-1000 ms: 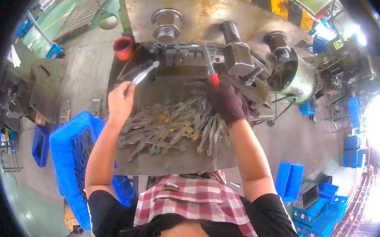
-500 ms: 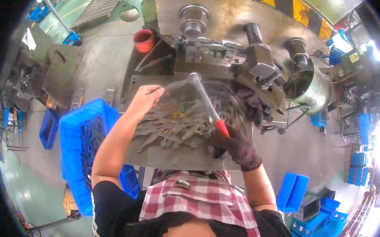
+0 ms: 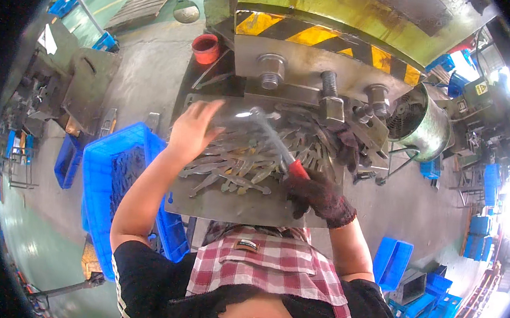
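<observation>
My bare left hand (image 3: 193,128) is raised over the left side of the metal table (image 3: 228,205), its fingers spread. My right hand (image 3: 318,199), in a dark knitted glove, grips a red-handled tool (image 3: 294,166) with a metal shaft and a rounded head. The shaft points away and to the left. A blurred, shiny flat metal piece (image 3: 242,115) lies at the tool's head, a short way from my left fingers; whether the head touches it I cannot tell. Many flat, pointed metal pieces (image 3: 252,159) are heaped on the table beneath.
A press with a striped yellow-black band (image 3: 311,34) and large bolts (image 3: 271,71) stands beyond the table. A red cup (image 3: 205,49) is at the far left. A blue crate (image 3: 96,189) holding dark pieces stands left; a round fan (image 3: 414,120) is at right.
My left fingers have gone from pinching the flat metal piece to spread apart. The press's striped upper part has come down, hiding the die beneath. My right hand has hardly moved.
</observation>
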`<action>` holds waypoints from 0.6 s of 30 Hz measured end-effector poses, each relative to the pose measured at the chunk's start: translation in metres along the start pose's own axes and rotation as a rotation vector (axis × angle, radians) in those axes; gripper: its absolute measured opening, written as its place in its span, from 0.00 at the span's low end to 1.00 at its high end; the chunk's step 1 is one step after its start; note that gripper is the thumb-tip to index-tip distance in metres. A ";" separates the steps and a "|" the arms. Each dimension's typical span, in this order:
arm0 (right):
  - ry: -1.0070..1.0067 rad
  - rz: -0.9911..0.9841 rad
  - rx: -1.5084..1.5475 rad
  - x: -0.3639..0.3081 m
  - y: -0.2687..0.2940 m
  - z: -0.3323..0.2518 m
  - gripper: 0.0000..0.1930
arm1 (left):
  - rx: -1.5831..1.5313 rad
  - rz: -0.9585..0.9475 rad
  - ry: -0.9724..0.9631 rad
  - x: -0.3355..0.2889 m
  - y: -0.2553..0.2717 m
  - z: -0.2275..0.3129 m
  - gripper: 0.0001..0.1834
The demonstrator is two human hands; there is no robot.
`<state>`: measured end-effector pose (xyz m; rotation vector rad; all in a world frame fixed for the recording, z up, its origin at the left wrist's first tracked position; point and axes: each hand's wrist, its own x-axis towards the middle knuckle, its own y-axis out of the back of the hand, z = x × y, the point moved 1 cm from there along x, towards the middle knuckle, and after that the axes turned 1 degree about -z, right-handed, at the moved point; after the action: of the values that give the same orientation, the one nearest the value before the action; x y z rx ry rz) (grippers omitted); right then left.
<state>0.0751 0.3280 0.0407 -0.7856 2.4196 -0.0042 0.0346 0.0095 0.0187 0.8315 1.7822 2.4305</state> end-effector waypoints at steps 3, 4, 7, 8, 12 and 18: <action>0.099 0.238 -0.065 0.000 0.011 0.008 0.18 | -0.050 -0.223 0.184 -0.022 -0.007 -0.022 0.17; 0.100 0.237 -0.068 -0.001 0.012 0.005 0.18 | -0.042 -0.449 0.224 -0.031 -0.011 -0.030 0.15; 0.094 0.358 -0.155 -0.007 0.015 -0.010 0.17 | -0.151 -0.652 0.197 -0.028 -0.019 -0.047 0.13; 0.079 0.344 -0.098 -0.008 0.018 -0.011 0.16 | -0.263 -0.626 0.158 -0.023 -0.020 -0.049 0.13; 0.191 0.461 -0.068 -0.004 0.029 -0.003 0.16 | -0.267 -0.403 0.082 0.023 -0.029 -0.048 0.12; 0.001 0.470 0.067 -0.029 0.038 -0.021 0.18 | -0.236 -0.199 0.022 0.120 -0.001 -0.014 0.10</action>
<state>0.0624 0.3715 0.0668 -0.1737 2.5334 0.0971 -0.0750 0.0351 0.0634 0.5783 1.4643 2.4618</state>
